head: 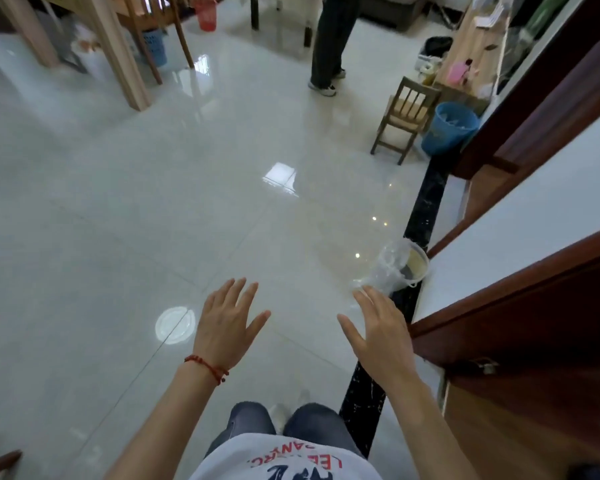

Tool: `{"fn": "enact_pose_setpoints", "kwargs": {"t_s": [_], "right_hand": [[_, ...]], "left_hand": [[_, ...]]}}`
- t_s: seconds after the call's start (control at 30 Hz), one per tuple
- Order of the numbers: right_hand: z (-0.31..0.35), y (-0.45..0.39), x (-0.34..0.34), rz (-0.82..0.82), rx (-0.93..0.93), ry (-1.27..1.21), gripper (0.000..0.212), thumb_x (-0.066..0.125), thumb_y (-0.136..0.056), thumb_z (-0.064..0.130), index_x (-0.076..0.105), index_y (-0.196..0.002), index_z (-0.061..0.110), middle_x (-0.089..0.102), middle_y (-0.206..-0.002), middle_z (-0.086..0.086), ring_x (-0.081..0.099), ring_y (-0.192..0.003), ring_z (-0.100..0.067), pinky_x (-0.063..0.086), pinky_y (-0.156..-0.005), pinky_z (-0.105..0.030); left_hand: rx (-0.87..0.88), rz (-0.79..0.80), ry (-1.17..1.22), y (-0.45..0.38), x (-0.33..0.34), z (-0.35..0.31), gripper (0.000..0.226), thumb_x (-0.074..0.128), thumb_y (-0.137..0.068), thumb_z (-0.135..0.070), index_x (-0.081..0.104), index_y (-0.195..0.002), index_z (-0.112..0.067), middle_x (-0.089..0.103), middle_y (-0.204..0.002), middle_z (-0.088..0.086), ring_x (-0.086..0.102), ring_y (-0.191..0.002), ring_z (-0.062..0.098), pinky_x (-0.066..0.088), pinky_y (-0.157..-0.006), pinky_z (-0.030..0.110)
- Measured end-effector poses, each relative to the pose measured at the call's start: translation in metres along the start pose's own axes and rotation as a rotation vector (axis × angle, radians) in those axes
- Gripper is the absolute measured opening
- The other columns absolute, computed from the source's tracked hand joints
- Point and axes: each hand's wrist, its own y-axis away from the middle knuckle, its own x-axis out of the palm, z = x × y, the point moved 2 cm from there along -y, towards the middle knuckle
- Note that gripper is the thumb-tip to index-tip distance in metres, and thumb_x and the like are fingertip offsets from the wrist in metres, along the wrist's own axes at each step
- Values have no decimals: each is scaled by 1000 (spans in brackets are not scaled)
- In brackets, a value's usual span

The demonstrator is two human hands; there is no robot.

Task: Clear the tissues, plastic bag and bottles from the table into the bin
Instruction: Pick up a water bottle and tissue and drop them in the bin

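Glossy tiled floor (pixel 153 202) underfoot, filling most of the view. Far across it from the blue bin (pixel 451 128) — a wooden table (pixel 94 36), only its legs showing. Just left of the blue bin, a small wooden chair (pixel 404 116); further left, another person's legs (pixel 326 46). Well short of the blue bin, along the same dark floor strip, a smaller clear-lined container (pixel 400 268). Left hand (pixel 227 323) and right hand (pixel 381 330) both held out flat, fingers spread, grasping nothing. No tissues, bag or bottles visible anywhere. Blue bin ahead and to the right, so nearer the right hand — table off to the far left, likely the next stop for a fresh load.
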Motion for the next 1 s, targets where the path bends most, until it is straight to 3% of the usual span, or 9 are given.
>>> {"fn": "enact_pose_setpoints", "kwargs": {"t_s": [0.23,0.37,0.6,0.77,1.0], "right_hand": [[45,-99,29,123,-305,-32,55,36,-89,50,58,-118,8,61,-121,-14,59,-110,-31,47,-89,-42],[82,-155,46,194,-510,-60,64,22,-93,56,58,-118,8,61,-122,-14,59,-110,-31,47,-90,-43],[143,-217,74,305,-796,-104,60,28,-92,54,56,-120,9,59,-124,-14,58,-111,-31,47,-90,-43],[187,-243,94,363,-915,-128,53,39,-88,48,56,-119,9,59,-124,-15,57,-112,-32,48,-90,-45],[262,-274,129,387,-1003,-144,62,23,-93,56,54,-120,10,59,-124,-13,57,-113,-30,47,-90,-43]], "left_hand": [[-294,-67,49,-16,-14,49,75,11,-92,-58,60,-115,-6,65,-114,16,60,-107,35,50,-86,48],[-496,-125,73,-17,-24,75,74,12,-92,-58,59,-116,-6,64,-115,17,60,-107,34,50,-87,47],[-772,-190,104,-18,-35,101,73,13,-92,-56,60,-114,-6,65,-112,17,61,-104,34,50,-86,46],[-899,-218,109,-13,-42,125,74,13,-92,-57,60,-115,-5,65,-113,18,60,-105,35,49,-87,47],[-971,-267,115,-24,-63,198,75,13,-92,-58,60,-115,-4,64,-113,19,61,-105,35,49,-86,46]]}}
